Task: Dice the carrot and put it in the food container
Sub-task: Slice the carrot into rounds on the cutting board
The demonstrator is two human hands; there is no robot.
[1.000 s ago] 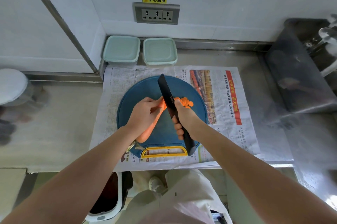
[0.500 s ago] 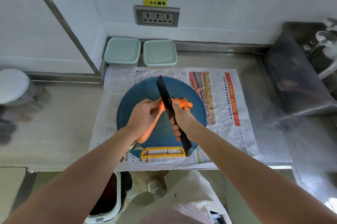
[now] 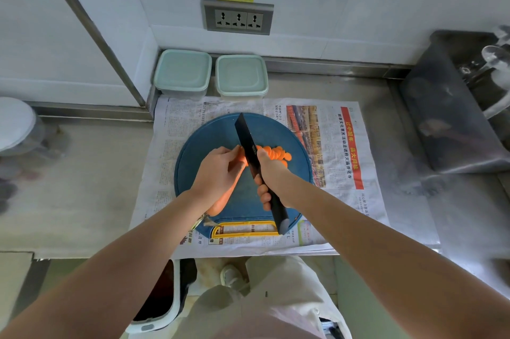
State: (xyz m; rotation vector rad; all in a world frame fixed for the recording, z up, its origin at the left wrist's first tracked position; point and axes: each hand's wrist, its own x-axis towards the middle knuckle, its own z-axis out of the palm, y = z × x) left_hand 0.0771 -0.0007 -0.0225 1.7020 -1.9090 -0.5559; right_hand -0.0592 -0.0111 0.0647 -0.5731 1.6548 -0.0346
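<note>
we take the newspaper [image 3: 345,200] to be there for scraps and the round blue board [image 3: 198,162] on it for the blade, with two lidded food containers [image 3: 182,73] [image 3: 241,76] parked at the wall out of the way; the left hand [image 3: 218,173] curls over the carrot [image 3: 225,199] on the board so it cannot roll, the right hand [image 3: 273,173] grips the knife [image 3: 248,142] at its cut end, slices [image 3: 277,153] heaped just beyond it — what the containers hold we cannot tell

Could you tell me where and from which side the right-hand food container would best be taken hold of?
Probably by its side walls under the lid rim, reaching from the front and above. The right-hand food container stands upright, lid on, with its right side free; the other container sits close on its left with a narrow gap, and the wall is just behind.
</note>
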